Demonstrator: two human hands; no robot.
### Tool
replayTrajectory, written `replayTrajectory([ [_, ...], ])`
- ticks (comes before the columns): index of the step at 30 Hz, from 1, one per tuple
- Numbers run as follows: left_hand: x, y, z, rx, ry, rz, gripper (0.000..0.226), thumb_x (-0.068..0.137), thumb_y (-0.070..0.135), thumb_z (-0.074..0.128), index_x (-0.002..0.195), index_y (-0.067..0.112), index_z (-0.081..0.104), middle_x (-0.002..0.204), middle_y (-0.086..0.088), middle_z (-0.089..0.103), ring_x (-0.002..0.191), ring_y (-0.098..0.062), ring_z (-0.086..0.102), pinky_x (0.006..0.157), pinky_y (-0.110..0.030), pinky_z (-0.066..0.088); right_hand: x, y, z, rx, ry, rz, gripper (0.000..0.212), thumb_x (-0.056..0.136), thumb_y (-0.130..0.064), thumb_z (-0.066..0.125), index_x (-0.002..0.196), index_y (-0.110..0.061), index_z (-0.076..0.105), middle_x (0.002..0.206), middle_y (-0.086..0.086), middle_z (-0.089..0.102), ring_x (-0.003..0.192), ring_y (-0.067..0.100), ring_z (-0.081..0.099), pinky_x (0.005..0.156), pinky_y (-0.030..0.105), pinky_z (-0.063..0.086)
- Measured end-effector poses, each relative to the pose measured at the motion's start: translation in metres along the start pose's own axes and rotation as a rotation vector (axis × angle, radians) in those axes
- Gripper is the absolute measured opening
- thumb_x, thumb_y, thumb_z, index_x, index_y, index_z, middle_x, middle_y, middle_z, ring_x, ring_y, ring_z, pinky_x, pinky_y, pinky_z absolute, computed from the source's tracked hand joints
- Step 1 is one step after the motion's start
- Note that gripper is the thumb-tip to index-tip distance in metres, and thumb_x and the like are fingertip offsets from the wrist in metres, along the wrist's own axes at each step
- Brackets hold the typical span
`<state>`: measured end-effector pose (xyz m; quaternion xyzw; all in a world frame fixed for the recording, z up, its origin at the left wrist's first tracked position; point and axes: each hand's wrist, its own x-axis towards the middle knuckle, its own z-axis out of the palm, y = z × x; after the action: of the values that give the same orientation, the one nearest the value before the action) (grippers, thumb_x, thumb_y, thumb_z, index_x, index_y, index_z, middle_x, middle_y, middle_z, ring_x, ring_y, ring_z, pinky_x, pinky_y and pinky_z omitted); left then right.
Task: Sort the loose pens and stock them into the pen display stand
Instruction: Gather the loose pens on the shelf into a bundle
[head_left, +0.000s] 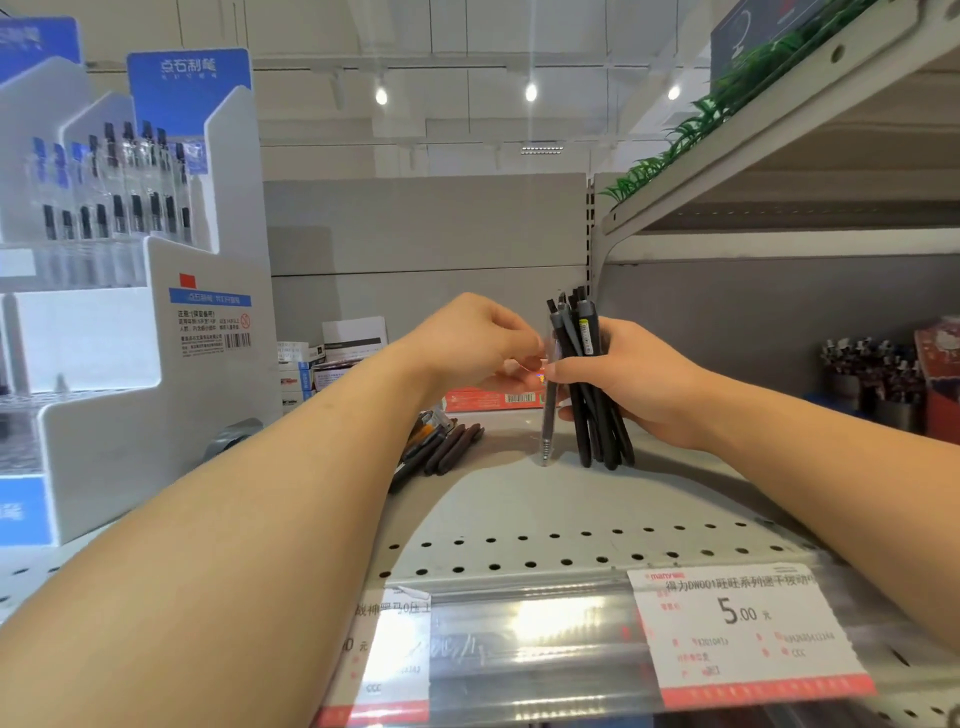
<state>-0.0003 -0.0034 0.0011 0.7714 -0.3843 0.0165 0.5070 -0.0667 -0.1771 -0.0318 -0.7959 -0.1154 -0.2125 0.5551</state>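
Note:
My right hand (639, 379) grips an upright bundle of dark pens (587, 405), their lower ends resting on the grey shelf (519, 499). My left hand (478, 343) pinches a slim grey pen (548, 421) just left of the bundle, its tip touching the shelf. Several loose dark pens (441, 447) lie in a pile on the shelf, partly hidden behind my left forearm. The white and blue pen display stand (130, 291) rises at the left, its upper tiers filled with clear pens.
Small boxes (332, 353) and a red carton (488, 400) stand at the back of the shelf. Cups of pens (872, 374) sit at the far right beside a red box. An upper shelf (779, 156) overhangs on the right. Price tags (743, 629) line the front edge.

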Motion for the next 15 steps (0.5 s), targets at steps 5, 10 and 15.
replayTrajectory([
  [5, 0.027, -0.013, -0.018, 0.737, 0.216, -0.114, 0.021, 0.092, 0.026, 0.057, 0.091, 0.010, 0.069, 0.086, -0.011, 0.071, 0.077, -0.026, 0.069, 0.071, -0.037, 0.061, 0.000, -0.001, 0.002, -0.091, 0.014, 0.015, 0.022, 0.089, -0.008, 0.067, 0.110, -0.004, 0.063, 0.112, 0.028, 0.067, 0.100, 0.041, 0.070, 0.083, 0.049, 0.062],
  [10, 0.041, -0.038, -0.014, 1.290, -0.073, -0.318, 0.034, 0.094, 0.046, 0.054, 0.124, 0.031, 0.059, 0.108, -0.003, 0.065, 0.099, -0.029, 0.062, 0.094, -0.043, 0.053, 0.003, 0.002, -0.003, -0.085, -0.020, 0.018, 0.019, 0.094, -0.010, 0.064, 0.112, -0.012, 0.062, 0.095, 0.011, 0.075, 0.080, 0.025, 0.075, 0.080, 0.045, 0.063],
  [15, 0.050, -0.058, -0.004, 1.336, -0.238, -0.353, 0.039, 0.099, 0.031, 0.049, 0.138, 0.030, 0.051, 0.118, -0.005, 0.062, 0.104, -0.026, 0.059, 0.099, -0.040, 0.050, 0.004, 0.004, -0.001, -0.042, -0.025, 0.037, 0.023, 0.097, -0.012, 0.063, 0.118, -0.019, 0.058, 0.099, 0.010, 0.075, 0.080, 0.022, 0.076, 0.077, 0.040, 0.064],
])
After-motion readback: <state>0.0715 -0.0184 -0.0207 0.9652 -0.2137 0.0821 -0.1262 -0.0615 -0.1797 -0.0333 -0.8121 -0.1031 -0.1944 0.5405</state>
